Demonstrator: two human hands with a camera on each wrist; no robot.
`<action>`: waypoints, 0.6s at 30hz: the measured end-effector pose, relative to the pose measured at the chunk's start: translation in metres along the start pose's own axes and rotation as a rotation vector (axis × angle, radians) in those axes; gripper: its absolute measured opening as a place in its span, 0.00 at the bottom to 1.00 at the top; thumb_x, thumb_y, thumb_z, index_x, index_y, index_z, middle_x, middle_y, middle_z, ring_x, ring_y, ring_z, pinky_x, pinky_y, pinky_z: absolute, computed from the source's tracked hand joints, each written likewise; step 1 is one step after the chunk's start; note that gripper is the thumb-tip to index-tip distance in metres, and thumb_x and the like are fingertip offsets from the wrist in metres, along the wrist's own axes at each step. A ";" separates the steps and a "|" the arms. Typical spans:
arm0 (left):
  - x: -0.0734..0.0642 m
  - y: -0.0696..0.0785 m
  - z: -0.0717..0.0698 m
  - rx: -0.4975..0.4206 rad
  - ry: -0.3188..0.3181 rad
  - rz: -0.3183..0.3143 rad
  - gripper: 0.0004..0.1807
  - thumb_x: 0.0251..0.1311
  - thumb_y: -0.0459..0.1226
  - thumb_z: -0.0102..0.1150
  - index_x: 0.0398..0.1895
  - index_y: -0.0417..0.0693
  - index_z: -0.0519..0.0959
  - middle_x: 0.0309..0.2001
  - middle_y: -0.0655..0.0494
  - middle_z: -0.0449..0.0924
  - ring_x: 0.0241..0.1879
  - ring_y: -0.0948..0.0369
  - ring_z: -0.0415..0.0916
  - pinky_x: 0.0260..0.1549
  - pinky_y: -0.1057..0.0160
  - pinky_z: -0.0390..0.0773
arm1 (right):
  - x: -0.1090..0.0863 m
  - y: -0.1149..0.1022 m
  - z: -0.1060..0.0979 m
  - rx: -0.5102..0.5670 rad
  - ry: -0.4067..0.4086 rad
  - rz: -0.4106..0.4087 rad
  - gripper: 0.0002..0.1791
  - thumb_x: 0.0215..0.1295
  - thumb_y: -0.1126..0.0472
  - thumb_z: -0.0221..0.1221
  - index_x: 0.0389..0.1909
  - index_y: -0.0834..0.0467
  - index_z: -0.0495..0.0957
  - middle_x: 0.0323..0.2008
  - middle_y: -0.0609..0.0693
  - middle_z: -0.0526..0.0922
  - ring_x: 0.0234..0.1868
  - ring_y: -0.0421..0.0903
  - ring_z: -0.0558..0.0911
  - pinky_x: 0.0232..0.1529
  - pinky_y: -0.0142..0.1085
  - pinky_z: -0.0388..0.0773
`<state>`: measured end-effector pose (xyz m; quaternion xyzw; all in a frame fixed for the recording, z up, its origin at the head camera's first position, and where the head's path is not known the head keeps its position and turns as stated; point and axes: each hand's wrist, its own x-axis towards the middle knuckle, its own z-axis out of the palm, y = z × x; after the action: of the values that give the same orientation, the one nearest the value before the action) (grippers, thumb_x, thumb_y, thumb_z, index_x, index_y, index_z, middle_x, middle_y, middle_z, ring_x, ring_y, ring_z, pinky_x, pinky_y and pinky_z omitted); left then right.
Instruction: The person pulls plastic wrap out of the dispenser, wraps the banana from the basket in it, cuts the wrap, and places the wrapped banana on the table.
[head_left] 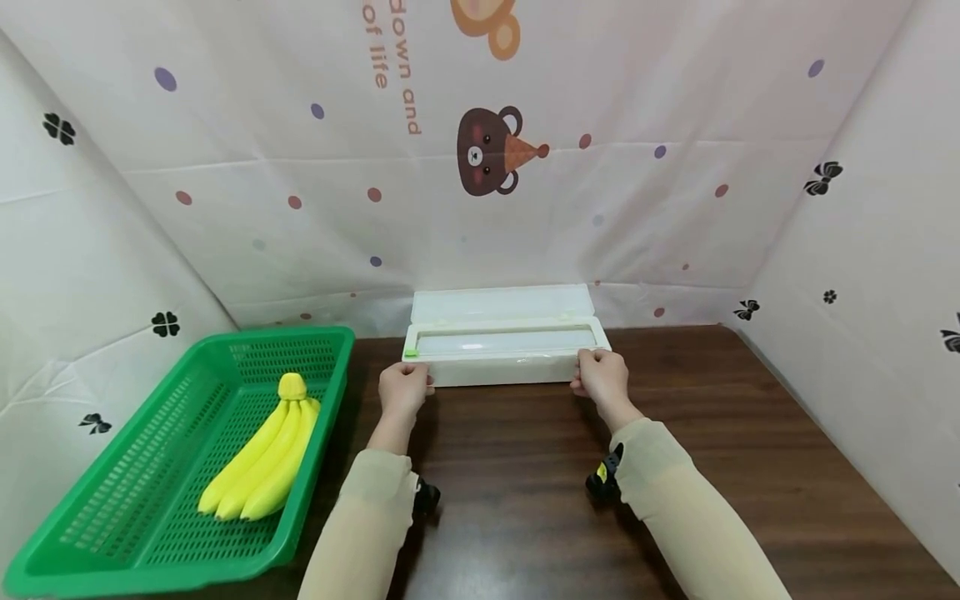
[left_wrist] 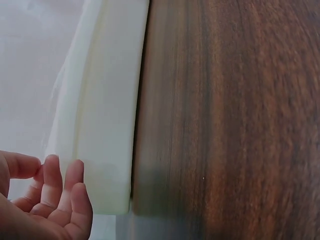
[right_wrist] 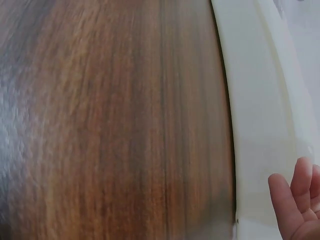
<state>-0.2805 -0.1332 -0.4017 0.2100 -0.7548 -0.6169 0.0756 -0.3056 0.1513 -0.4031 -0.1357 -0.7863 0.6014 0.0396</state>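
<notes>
A long white cling film dispenser (head_left: 498, 372) stands at the back of the table, its lid (head_left: 502, 305) raised against the wall. A clear roll of cling film (head_left: 510, 342) shows in its opening, and a small green slider (head_left: 410, 352) sits at the left end. At the front left corner, my left hand (head_left: 403, 390) pinches the film's edge, thumb against index finger (left_wrist: 51, 170), other fingers curled. My right hand (head_left: 602, 379) pinches at the front right corner; its thumb is hidden in the right wrist view. The film itself is so clear that its extent is hard to tell.
A green plastic basket (head_left: 311, 500) stands on the left, holding a bunch of yellow bananas (head_left: 262, 467). The dark wooden table (head_left: 510, 483) stretches in front of the dispenser. Patterned white sheets (head_left: 645, 233) form walls behind and on both sides.
</notes>
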 end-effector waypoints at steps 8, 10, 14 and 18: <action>0.003 0.001 -0.004 -0.110 -0.021 -0.012 0.12 0.63 0.37 0.49 0.40 0.36 0.77 0.35 0.44 0.82 0.22 0.63 0.79 0.34 0.57 0.80 | 0.000 -0.004 -0.002 0.030 -0.010 -0.049 0.19 0.66 0.59 0.43 0.36 0.71 0.76 0.20 0.47 0.74 0.16 0.37 0.77 0.22 0.32 0.80; 0.004 0.003 -0.005 -0.124 -0.024 -0.021 0.12 0.63 0.37 0.49 0.40 0.36 0.77 0.35 0.46 0.82 0.22 0.64 0.79 0.36 0.56 0.80 | 0.001 -0.005 -0.002 0.034 -0.024 -0.055 0.19 0.67 0.58 0.44 0.36 0.71 0.76 0.20 0.47 0.74 0.16 0.38 0.78 0.21 0.32 0.80; 0.005 0.005 -0.005 -0.130 -0.020 -0.029 0.12 0.63 0.37 0.50 0.41 0.37 0.78 0.33 0.48 0.83 0.23 0.64 0.80 0.36 0.56 0.80 | 0.003 -0.006 -0.003 0.048 -0.044 -0.053 0.19 0.68 0.57 0.43 0.37 0.70 0.74 0.20 0.47 0.73 0.17 0.39 0.77 0.19 0.32 0.78; 0.006 0.008 -0.004 -0.131 -0.007 -0.032 0.12 0.62 0.37 0.50 0.40 0.38 0.78 0.33 0.48 0.84 0.23 0.64 0.80 0.33 0.58 0.80 | 0.002 -0.007 -0.004 0.075 -0.051 -0.042 0.19 0.69 0.58 0.42 0.37 0.70 0.73 0.20 0.47 0.73 0.18 0.38 0.77 0.19 0.31 0.78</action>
<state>-0.2862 -0.1377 -0.3939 0.2142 -0.7097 -0.6667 0.0766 -0.3081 0.1544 -0.3952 -0.1023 -0.7666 0.6328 0.0374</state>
